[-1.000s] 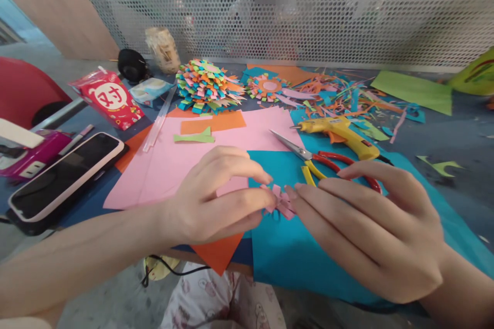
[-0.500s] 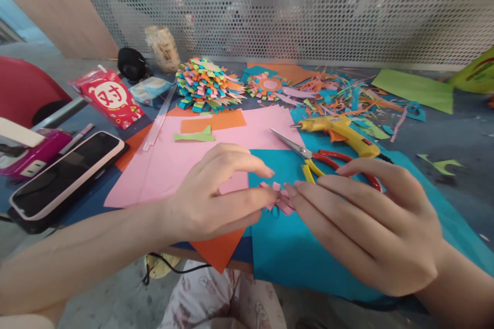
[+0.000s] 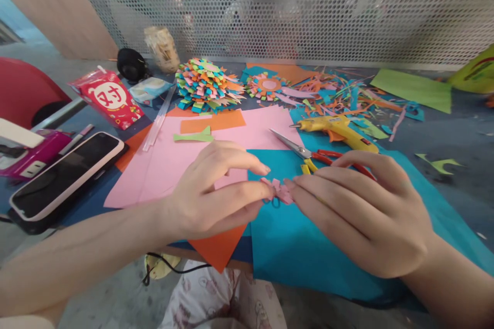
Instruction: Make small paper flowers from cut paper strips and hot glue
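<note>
A small pink fringed paper piece point(image 3: 278, 188) is pinched between both of my hands just above the teal paper sheet point(image 3: 309, 247). My left hand point(image 3: 216, 190) grips its left side with thumb and fingers. On the other side, my right hand point(image 3: 363, 213) holds it with its fingertips closed on the pink strips. Scissors with red and yellow handles point(image 3: 309, 154) lie right behind my right fingers. A yellow glue gun point(image 3: 339, 131) rests further back.
Pink paper point(image 3: 185, 159) and orange paper point(image 3: 216, 249) lie under my left hand. A phone point(image 3: 65, 175), red packet point(image 3: 108, 97) and pink stapler point(image 3: 27, 151) sit at left. Layered paper flowers point(image 3: 206, 85) and scattered scraps point(image 3: 339, 95) lie before the mesh screen.
Both hands have shifted slightly away from me and upward with the pink piece, and my fingers have turned it a little. Nothing else on the table moved.
</note>
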### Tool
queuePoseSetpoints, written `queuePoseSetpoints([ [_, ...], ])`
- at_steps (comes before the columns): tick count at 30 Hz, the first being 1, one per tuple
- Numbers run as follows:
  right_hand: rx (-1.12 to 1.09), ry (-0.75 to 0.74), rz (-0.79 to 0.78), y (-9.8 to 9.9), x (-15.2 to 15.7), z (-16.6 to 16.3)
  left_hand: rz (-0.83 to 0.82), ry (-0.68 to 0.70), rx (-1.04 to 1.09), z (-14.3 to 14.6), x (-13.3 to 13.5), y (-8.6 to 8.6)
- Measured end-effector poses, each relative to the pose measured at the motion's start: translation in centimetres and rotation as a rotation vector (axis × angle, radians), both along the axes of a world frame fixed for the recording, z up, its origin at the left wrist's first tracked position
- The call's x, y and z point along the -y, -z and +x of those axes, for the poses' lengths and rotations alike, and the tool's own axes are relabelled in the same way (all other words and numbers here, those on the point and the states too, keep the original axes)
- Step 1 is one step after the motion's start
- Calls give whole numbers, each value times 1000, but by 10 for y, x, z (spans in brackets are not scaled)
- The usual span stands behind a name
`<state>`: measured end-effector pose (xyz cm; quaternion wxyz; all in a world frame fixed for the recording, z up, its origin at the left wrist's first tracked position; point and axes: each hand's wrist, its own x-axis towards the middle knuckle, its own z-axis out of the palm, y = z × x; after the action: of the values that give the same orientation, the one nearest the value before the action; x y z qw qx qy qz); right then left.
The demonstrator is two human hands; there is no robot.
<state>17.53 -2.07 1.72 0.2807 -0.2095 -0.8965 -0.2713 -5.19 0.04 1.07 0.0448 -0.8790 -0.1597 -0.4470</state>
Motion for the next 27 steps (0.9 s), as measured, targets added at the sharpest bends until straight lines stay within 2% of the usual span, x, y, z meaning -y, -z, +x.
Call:
queuePoseSetpoints([
  [11,-15,-22,-46,-5,1,-1,-1,-73,54,3,3,-3],
  [16,24,-29,-51,-8,-1,-2,4,-50,63,3,2,-2],
  [21,12,-13,-44,-9,-3,1,-59,18,100,0,1,-2],
  [27,24,-14,-26,-9,-2,1,64,-36,-6,-1,-3,-6],
])
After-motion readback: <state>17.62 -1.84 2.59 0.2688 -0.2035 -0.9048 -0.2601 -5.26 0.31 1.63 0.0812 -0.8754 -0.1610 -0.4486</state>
